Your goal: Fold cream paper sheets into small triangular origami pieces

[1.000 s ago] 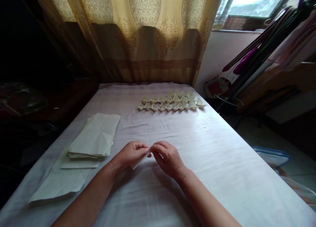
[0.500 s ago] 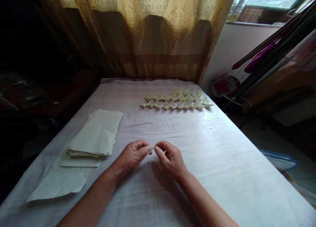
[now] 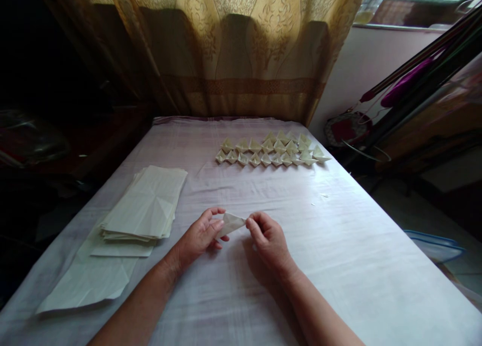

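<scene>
A small folded piece of white paper (image 3: 232,222), pointed at its right end, is held up above the cloth between both hands. My left hand (image 3: 205,231) grips its left side, thumb in front and fingers spread behind. The thumb and forefinger of my right hand (image 3: 265,235) pinch the right tip. Beyond the hands, several folded paper boats (image 3: 266,159) stand in rows on the cloth. Left of my left hand lies a stack of creased paper sheets (image 3: 145,205), with a looser sheet (image 3: 88,280) partly under it.
A pale cloth (image 3: 320,275) covers the table or bed. Tiny paper scraps (image 3: 324,195) lie right of centre. A patterned curtain (image 3: 241,54) hangs behind the far edge. Right of the surface are dark poles (image 3: 417,60) and a blue-rimmed container (image 3: 435,245).
The folded paper, mostly hidden before, now shows its broad face. My right hand has shifted slightly right with the tip, and my left fingers have spread. The camera view has shifted a little.
</scene>
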Demonstrator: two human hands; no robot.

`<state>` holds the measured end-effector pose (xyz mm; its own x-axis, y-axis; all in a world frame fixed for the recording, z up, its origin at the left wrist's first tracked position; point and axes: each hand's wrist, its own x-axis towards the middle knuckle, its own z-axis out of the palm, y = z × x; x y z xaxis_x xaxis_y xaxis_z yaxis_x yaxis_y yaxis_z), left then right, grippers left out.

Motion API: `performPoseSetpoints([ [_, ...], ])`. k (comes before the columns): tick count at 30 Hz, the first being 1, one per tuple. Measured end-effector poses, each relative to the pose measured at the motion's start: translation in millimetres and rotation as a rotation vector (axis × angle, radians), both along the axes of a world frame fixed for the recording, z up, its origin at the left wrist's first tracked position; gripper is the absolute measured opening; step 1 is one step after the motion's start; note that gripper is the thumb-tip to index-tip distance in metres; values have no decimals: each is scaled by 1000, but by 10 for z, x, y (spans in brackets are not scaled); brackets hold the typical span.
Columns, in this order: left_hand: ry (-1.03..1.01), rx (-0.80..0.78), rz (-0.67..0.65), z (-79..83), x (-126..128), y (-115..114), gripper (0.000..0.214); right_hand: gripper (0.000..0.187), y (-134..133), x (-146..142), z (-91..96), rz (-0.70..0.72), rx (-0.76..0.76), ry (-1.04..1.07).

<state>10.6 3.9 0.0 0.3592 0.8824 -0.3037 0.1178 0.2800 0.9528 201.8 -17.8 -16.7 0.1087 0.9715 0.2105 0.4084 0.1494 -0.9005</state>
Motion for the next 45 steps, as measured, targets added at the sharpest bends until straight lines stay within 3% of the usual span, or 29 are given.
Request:
performPoseSetpoints([
  [6,-42,-155,109,15,3,28,56,31,74,190,-74,-151,-13,152],
  [16,65,-72,343,-81,170,-13,48,30,42,68,-119,-120,-6,105],
  [20,183,107,399,-174,153,-16,39,29,7,40,-96,-88,-10,-59],
  [24,412,453,329,-222,94,-43,20,29,-5,27,-84,-107,-18,-152],
  [28,512,798,249,-221,47,-57,17,30,22,48,-87,-110,-38,-109],
  [32,514,1028,206,-214,25,-39,17,31,35,69,-95,-121,-60,12],
  [38,553,1150,167,-211,-3,-34,16,24,42,62,-140,-142,-63,123],
  [45,646,1059,200,-256,0,-24,24,20,11,61,-151,-83,0,79],
])
